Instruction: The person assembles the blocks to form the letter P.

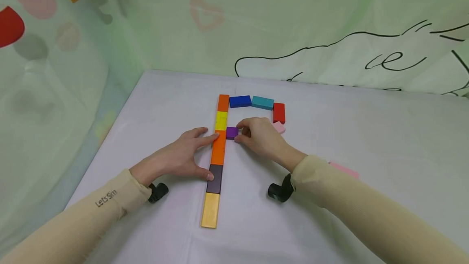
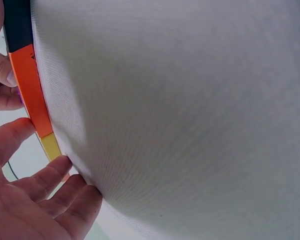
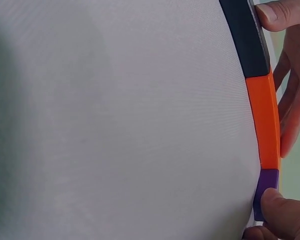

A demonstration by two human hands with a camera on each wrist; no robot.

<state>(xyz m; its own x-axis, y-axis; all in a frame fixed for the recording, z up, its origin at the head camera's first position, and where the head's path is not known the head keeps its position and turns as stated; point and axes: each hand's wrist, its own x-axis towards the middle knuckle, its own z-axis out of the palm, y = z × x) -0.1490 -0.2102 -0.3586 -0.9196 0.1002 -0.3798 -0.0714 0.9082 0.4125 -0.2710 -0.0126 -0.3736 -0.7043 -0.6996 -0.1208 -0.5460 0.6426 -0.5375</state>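
A column of blocks runs away from me: a tan block (image 1: 210, 211), a dark block (image 1: 214, 179), a long orange block (image 1: 218, 150), a yellow block (image 1: 221, 121) and a smaller orange block (image 1: 223, 103). My left hand (image 1: 185, 155) is spread along its left side, index fingertip touching the long orange block and thumb at the dark one. With thumb and fingers, my right hand (image 1: 261, 137) pinches a purple block (image 1: 232, 132) by its right end, its left end against the column. In the right wrist view, the thumb lies on the purple block (image 3: 266, 186).
From the column's far end, a blue block (image 1: 240, 101), a teal block (image 1: 262, 102) and a red block (image 1: 279, 113) curve rightward. A pink block (image 1: 279, 127) follows, partly behind my right hand. Another pink block (image 1: 344, 169) lies by the right sleeve. A patterned curtain (image 1: 293, 19) hangs behind.
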